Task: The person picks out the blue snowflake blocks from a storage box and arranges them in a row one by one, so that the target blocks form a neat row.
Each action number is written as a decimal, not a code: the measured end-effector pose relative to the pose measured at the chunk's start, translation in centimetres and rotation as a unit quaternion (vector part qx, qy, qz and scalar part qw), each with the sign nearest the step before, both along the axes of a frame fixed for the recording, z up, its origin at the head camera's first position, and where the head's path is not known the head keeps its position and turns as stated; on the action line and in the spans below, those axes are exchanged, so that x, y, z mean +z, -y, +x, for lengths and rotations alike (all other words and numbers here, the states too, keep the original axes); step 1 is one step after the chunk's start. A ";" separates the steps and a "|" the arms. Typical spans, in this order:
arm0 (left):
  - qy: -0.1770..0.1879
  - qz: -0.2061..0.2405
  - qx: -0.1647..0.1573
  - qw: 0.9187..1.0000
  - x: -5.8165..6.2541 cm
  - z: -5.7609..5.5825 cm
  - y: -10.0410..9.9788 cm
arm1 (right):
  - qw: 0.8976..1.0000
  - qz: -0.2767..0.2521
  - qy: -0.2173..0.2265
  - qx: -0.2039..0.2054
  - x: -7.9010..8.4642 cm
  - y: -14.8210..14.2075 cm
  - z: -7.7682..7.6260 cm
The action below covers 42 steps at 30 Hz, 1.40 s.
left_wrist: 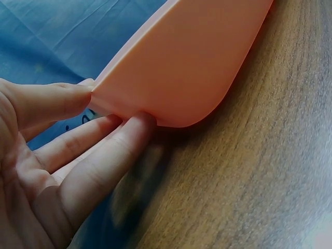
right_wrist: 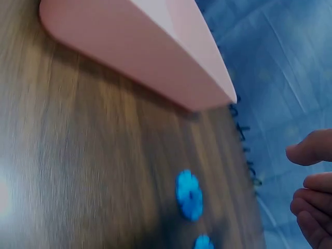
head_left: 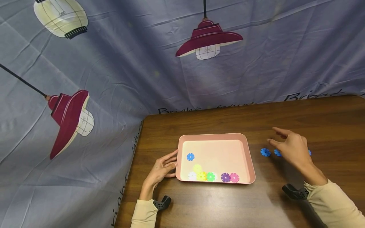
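A shallow pink tray [head_left: 215,136] lies on the table, and my left hand [head_left: 162,167] touches its left wall from outside. In the left wrist view, fairly straight fingers [left_wrist: 98,166] rest against the outer wall and rim of the tray [left_wrist: 192,62]. My right hand [head_left: 293,150] hovers right of the tray, thumb and fingers apart, nothing between them. Below and beside it lie blue notched snowflake discs [head_left: 265,152], one partly hidden by the hand. The tray holds a blue disc [head_left: 190,157] and, along its near wall, yellow [head_left: 201,176], green [head_left: 210,176], purple [head_left: 225,177], pink [head_left: 234,177] and whitish discs.
The brown wooden table [head_left: 211,205] extends around the tray. A grey-blue curtain [head_left: 265,63] printed with lamps hangs behind the table and along its left side. Each wrist wears a black band with a camera [head_left: 295,192].
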<state>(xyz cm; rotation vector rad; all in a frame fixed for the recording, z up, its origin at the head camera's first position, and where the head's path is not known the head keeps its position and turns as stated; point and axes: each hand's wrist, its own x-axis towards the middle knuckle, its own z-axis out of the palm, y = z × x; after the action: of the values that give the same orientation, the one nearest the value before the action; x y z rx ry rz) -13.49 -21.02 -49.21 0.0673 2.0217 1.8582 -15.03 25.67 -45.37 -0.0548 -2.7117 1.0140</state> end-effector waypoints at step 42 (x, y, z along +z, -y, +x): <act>-0.007 0.002 -0.003 1.000 0.1 0.0 0.1 | 0.991 -0.058 -0.026 0.119 -1.7 13.3 -2.0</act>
<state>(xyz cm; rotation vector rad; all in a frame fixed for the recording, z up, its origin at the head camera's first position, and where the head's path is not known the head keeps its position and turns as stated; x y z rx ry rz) -13.49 -21.11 -49.11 0.0863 2.0254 1.8629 -17.00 12.42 -47.04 0.2780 -2.6558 1.2189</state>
